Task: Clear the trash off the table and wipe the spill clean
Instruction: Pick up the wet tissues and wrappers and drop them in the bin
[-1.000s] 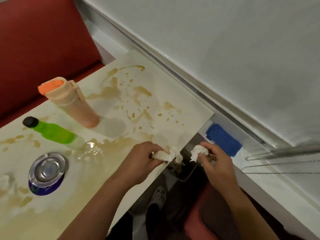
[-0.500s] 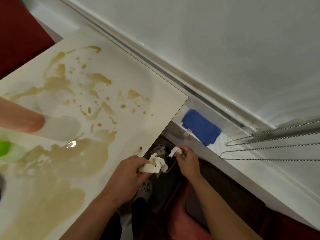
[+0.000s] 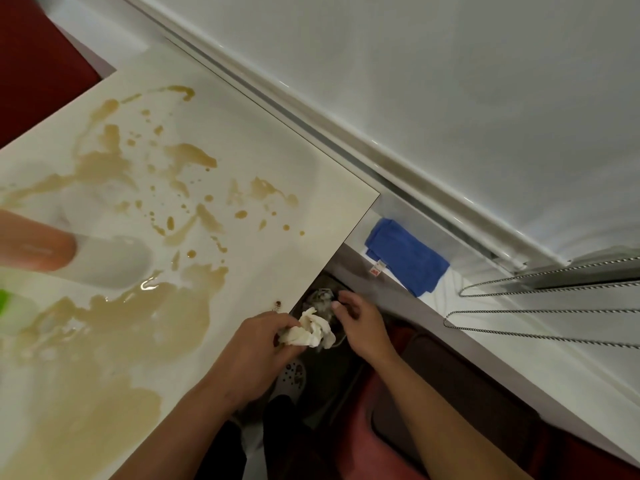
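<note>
A brown spill [image 3: 138, 327] covers much of the white table [image 3: 259, 150], with splashes toward the far corner. My left hand [image 3: 256, 348] is at the table's near right edge, shut on a crumpled white tissue [image 3: 311, 329] that hangs past the edge. My right hand [image 3: 360, 327] is just right of the tissue, fingers apart and nothing visible in them. Below both hands is a dark trash bin [image 3: 317, 287] with a crumpled tissue piece [image 3: 322, 297] in it.
A peach bottle [image 3: 34, 245] and a green bottle [image 3: 5, 301] stand blurred at the left edge. A folded blue cloth [image 3: 405, 254] lies on the white ledge by the wall. Bead chains [image 3: 519, 310] hang at the right. A red seat [image 3: 381, 427] is below.
The view has swung right and down toward the bin. My right hand let go of its small tissue piece over the bin. My left hand carried its tissue past the table edge.
</note>
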